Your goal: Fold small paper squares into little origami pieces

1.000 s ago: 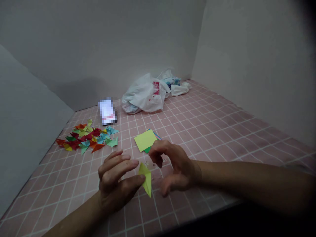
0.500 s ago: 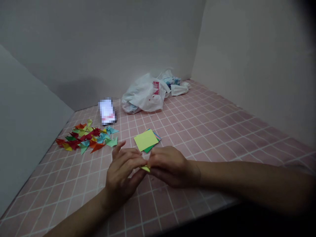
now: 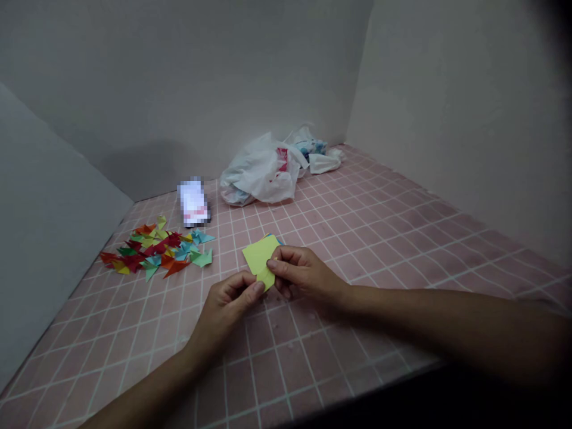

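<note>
Both hands meet over the pink tiled surface (image 3: 379, 238) and pinch a small folded yellow-green paper piece (image 3: 267, 277). My left hand (image 3: 230, 301) grips its lower left edge with thumb and fingers curled. My right hand (image 3: 301, 274) grips its upper right edge. Just behind the hands lies a small stack of square coloured papers (image 3: 260, 252), yellow-green sheet on top, partly hidden by my right hand's fingers. To the left sits a heap of folded paper pieces (image 3: 156, 247) in red, orange, green, yellow and light blue.
A crumpled white plastic bag (image 3: 263, 170) with things inside lies at the back near the wall corner. A small blurred white object (image 3: 194, 202) stands between the bag and the heap. Grey walls close off the left, back and right sides.
A second ago my left hand held the folded piece alone and my right hand was apart. The hands came together and moved up toward the paper stack, both now pinching the piece.
</note>
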`<state>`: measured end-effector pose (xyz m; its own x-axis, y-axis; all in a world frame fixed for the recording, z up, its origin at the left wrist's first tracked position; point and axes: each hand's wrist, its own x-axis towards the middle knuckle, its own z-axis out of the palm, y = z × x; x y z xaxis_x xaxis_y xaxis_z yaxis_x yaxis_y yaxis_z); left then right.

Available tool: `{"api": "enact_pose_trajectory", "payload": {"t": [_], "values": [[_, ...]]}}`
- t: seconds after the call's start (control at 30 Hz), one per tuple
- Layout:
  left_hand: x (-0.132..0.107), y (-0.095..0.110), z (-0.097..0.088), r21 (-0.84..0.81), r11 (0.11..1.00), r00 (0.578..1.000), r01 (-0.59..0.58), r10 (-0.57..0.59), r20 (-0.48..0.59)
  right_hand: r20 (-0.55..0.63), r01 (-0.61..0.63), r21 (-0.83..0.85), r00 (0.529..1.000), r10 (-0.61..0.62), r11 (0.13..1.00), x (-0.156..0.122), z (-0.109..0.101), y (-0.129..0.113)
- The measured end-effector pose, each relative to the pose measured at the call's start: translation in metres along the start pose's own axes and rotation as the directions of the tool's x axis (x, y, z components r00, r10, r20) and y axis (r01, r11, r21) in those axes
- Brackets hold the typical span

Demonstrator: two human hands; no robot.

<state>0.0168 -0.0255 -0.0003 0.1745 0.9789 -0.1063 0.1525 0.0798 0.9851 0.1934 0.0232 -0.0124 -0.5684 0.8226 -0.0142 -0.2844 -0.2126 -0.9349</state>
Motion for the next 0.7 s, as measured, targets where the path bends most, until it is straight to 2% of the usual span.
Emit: {"api": "enact_pose_trajectory", "payload": {"t": [0.13, 0.27, 0.33, 0.43, 0.5, 0.6, 0.7], "values": [[-0.0012, 0.0023, -0.0025, 0.119, 0.987, 0.987, -0.112, 0.124, -0.104, -0.021, 0.003, 0.006, 1.000, -0.003, 1.000, 0.0012, -0.0004, -0.0019], [-0.0009, 0.0039, -0.0046, 0.260, 0.947, 0.955, -0.189, 0.239, -0.176, 0.006, -0.003, -0.043, 1.000, 0.003, 0.999, 0.0027, -0.0009, -0.0014], [0.0000, 0.0056, -0.0058, 0.371, 0.897, 0.940, -0.239, 0.310, -0.144, 0.023, -0.003, -0.091, 1.000, 0.005, 0.996, 0.0029, -0.0008, -0.0012], [0.0013, 0.0085, -0.0076, 0.498, 0.802, 0.919, -0.330, 0.394, -0.025, 0.058, 0.038, -0.167, 0.998, -0.029, 0.985, 0.0025, -0.0003, -0.0015], [0.0015, 0.0093, -0.0083, 0.500, 0.800, 0.919, -0.330, 0.393, -0.022, 0.066, 0.056, -0.209, 0.997, -0.043, 0.976, 0.0018, 0.0002, -0.0023], [0.0010, 0.0078, -0.0084, 0.378, 0.894, 0.940, -0.241, 0.312, -0.139, 0.057, 0.059, -0.258, 0.997, -0.045, 0.964, 0.0006, 0.0012, -0.0044], [0.0000, 0.0043, -0.0069, 0.240, 0.952, 0.945, -0.191, 0.245, -0.219, 0.065, 0.019, -0.220, 0.998, -0.005, 0.975, -0.0006, 0.0023, -0.0058]]}}
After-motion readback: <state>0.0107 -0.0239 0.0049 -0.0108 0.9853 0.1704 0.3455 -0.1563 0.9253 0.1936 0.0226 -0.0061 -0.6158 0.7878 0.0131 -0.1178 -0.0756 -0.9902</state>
